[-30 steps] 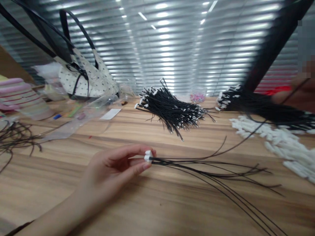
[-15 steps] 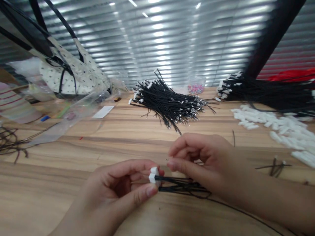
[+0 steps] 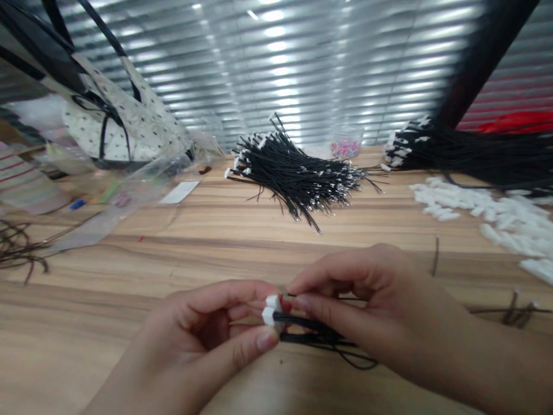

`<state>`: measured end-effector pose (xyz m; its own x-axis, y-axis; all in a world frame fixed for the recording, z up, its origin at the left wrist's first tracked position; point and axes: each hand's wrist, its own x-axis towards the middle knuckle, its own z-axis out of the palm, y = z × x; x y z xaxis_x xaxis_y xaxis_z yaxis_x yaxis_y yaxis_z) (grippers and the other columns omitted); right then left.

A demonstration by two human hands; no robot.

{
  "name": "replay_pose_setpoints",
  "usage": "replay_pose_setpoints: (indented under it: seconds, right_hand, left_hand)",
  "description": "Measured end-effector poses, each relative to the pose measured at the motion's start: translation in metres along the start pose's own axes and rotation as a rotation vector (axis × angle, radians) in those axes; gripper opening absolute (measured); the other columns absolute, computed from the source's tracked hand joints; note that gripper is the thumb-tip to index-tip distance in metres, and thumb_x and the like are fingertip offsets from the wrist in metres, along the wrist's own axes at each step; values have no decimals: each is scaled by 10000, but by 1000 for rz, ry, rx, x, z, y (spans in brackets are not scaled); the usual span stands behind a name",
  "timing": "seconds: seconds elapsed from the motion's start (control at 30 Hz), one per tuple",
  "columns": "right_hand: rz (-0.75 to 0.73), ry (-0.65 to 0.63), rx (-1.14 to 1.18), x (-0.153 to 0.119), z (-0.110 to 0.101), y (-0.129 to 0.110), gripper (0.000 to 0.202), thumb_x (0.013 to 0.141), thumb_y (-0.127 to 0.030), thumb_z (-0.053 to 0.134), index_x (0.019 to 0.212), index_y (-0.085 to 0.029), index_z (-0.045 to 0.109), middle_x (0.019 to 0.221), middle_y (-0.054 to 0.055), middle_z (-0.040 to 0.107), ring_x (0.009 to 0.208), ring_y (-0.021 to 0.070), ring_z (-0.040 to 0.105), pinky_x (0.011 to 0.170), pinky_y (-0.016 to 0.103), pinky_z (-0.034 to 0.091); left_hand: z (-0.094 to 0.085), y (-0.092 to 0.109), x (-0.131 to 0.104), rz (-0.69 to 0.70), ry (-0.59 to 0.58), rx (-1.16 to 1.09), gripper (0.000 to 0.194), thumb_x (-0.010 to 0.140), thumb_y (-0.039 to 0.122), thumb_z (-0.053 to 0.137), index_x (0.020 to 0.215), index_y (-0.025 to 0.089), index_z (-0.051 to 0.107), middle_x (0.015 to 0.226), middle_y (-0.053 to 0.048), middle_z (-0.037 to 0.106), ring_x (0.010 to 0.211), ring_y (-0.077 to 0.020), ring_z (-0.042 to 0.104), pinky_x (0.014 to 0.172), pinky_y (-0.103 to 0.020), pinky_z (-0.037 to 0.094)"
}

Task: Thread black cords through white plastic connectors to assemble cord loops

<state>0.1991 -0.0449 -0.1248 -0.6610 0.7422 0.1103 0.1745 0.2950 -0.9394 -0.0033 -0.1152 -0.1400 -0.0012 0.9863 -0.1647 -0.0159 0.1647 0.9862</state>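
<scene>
My left hand [image 3: 216, 334] pinches a white connector [image 3: 268, 315] between thumb and fingertips, low in the middle of the view. Several black wires [image 3: 302, 339] run from the connector to the right, passing under my right hand [image 3: 358, 300]. The thumb and index finger of that hand are closed on a thin black wire [image 3: 352, 298]. Its small tip shows just right of the connector's upper end, close to the left fingertips. Whether the tip touches the connector cannot be made out.
Behind the hands lies a bundle of black wires [image 3: 298, 173]. White connectors [image 3: 496, 213] are heaped at the right, before a larger black wire bundle [image 3: 470, 150]. A spotted bag [image 3: 129, 127], plastic bags [image 3: 116, 199] and a paper label [image 3: 179, 192] are at the left.
My right hand has brought the thin wire's tip left, up to the connector, and its fingers have closed together. My left hand keeps its grip almost unmoved. The view has shifted slightly.
</scene>
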Motion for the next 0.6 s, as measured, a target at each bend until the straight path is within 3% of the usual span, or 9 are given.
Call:
replay_pose_setpoints:
  seconds: [0.27,0.6]
  right_hand:
    - [-21,19,-114,-3,1,3,96,835,-178,660,788,-214,735,678,-29,716,587,102,624,513,195,453]
    - [-195,91,-256,-9,2,6,109,842,-169,655,738,-197,667,682,-41,678,607,69,617,536,156,436]
  left_hand:
    - [-1,-1,-1,-28,-69,-51,232,711,231,859,913,336,814,878,16,820,804,-205,779,759,-245,629]
    - [-1,-1,-2,-102,-134,-96,208,732,260,849,916,352,812,898,27,819,840,-207,776,801,-278,628]
